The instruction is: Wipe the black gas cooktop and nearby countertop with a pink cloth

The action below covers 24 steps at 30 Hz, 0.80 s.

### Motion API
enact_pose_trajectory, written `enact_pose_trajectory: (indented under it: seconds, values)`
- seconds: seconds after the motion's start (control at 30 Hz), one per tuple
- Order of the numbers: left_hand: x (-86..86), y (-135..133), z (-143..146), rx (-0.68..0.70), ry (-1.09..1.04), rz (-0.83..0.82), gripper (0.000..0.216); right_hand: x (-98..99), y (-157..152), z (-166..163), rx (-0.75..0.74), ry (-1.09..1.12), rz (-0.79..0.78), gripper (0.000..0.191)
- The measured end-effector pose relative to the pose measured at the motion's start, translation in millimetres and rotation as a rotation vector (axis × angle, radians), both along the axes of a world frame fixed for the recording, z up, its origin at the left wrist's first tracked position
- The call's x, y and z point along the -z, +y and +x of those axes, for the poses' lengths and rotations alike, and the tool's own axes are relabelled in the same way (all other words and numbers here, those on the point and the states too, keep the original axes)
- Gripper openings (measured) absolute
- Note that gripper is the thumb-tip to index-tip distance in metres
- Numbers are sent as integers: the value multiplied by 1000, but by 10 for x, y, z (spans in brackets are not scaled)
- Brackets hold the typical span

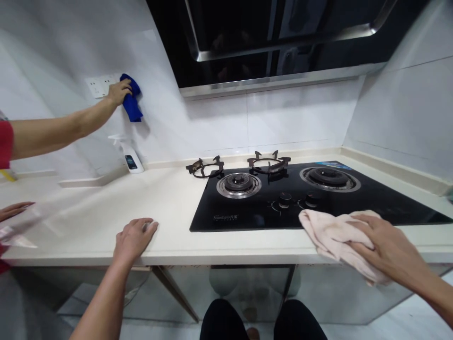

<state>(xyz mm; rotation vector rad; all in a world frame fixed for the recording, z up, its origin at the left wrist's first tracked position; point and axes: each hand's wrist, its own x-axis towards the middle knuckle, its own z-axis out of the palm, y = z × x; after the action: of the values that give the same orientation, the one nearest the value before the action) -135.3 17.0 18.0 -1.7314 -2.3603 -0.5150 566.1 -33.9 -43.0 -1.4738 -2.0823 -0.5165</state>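
Observation:
My left hand (134, 237) rests palm down on the cream countertop (170, 208), fingers loosely curled and holding nothing. My right hand (384, 243) presses on a pale pink cloth (331, 233) at the front right edge of the black glass gas hob (318, 198), fingers over the cloth. The cloth hangs partly over the counter's front edge. The hob has two burners (239, 184) and two knobs (285, 199) in the middle.
Another person's hand (120, 90) holds a blue cloth (130, 101) against the white wall by a socket (101, 86); their other hand (14, 210) is at the left edge. A spray bottle (129, 158) stands at the wall. Two loose pan supports (207, 167) lie behind the hob. The range hood (276, 42) hangs overhead.

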Motion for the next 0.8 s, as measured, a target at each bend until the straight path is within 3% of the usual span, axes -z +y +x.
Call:
enact_pose_trajectory:
  seconds: [0.27,0.5,0.67,0.8]
  values:
    - [12,-57,75,13,-10,23,45,-243,-54,-1421,-102,-96,-19,38]
    - [-3,-112,146,8,-30,38,44,-433,33,-2514,-318,-60,-147,44]
    - [-13,-129,175,1,-54,37,44,-469,73,-3257,-443,-89,-151,66]
    - [-2,-129,191,-1,-59,44,42,-535,49,-3839,-454,-141,-116,72]
